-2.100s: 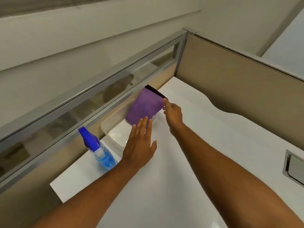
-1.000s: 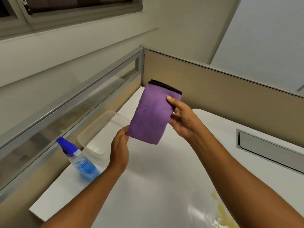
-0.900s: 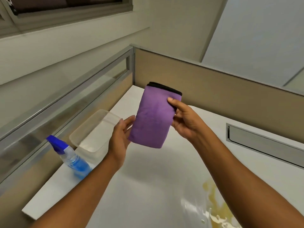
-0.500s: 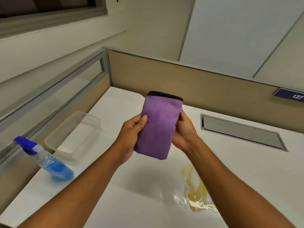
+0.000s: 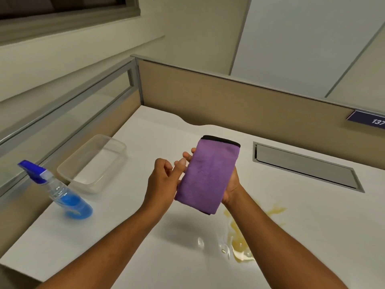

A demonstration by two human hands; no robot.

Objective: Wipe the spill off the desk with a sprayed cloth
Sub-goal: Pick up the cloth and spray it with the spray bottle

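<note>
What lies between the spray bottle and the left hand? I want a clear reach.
In the head view, only bare white desk separates the spray bottle from the left hand; the clear container sits farther back.

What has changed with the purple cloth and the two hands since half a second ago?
The left hand has let go of the folded purple microfibre cloth and opened beside it; the right hand still holds the cloth from behind, above the white desk. The blue spray bottle, clear plastic tub and yellow spill look untouched.

Right hand (image 5: pixel 230 186) holds purple cloth (image 5: pixel 207 176) above desk (image 5: pixel 145 130) spill (image 5: pixel 239 230).
</note>
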